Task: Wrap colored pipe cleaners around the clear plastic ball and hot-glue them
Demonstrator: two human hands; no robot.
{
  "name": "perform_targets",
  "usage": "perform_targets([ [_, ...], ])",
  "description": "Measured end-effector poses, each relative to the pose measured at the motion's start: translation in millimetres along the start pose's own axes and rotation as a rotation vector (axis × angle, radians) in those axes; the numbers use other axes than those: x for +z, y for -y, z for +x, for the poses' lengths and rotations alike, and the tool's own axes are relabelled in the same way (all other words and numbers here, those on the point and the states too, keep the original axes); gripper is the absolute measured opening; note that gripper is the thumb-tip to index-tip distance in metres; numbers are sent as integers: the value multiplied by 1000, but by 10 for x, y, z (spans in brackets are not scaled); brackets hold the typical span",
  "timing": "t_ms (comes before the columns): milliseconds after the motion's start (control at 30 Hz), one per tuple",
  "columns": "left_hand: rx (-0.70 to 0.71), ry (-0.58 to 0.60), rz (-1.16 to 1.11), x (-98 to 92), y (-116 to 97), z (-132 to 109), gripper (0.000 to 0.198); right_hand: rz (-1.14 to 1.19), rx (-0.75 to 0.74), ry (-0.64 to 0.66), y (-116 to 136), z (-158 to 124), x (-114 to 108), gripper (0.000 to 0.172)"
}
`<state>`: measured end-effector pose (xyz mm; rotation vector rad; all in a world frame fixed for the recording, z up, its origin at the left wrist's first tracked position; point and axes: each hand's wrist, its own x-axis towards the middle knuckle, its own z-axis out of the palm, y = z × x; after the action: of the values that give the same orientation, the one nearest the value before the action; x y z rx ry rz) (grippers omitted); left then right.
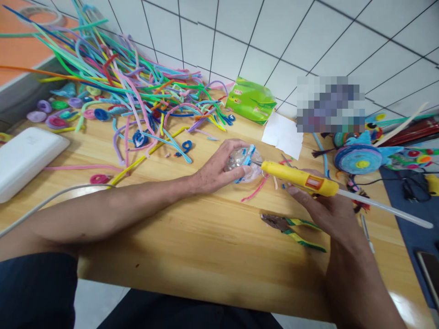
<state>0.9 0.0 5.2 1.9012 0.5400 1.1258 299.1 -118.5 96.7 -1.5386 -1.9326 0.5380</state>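
Observation:
My left hand [228, 167] is closed around a clear, rounded plastic piece [236, 161] with blue strips across it. In my right hand [324, 208] is a yellow glue gun [298, 177], a long whitish glue stick [384, 209] jutting from its back end. The gun's metal nozzle meets or nearly meets the clear piece at the blue strip; I cannot tell whether it touches. Below the gun lie pliers [277, 223] with green and yellow handles. A pink pipe cleaner piece [255, 189] rests on the wood between the clear piece and the pliers.
A big heap of coloured pipe cleaners [137, 87] fills the back left, with small coiled pieces [60, 121] beside it. A white box-like device [30, 157] sits at left. Behind are a green packet [250, 100] and white paper [283, 135]; a round blue craft piece [358, 160] stands right.

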Motion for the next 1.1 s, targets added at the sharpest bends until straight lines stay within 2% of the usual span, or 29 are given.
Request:
perform_targets([
  [167, 12, -4, 1, 5, 7, -2, 59, -62, -54, -16, 33, 27, 5, 15],
  [533, 35, -1, 19, 11, 31, -7, 59, -49, -68, -11, -2, 7, -6, 10],
  [733, 33, 15, 43, -3, 2, -8, 60, -1, -39, 3, 4, -12, -26, 11],
  [867, 58, 14, 53, -1, 1, -11, 59, -5, -58, -5, 13, -5, 3, 19],
  [1000, 66, 11, 63, 6, 26, -14, 59, 4, -59, 5, 44, 5, -12, 7],
  [1100, 72, 6, 57, 10, 41, -15, 59, -7, -60, 7, 47, 4, -31, 10],
])
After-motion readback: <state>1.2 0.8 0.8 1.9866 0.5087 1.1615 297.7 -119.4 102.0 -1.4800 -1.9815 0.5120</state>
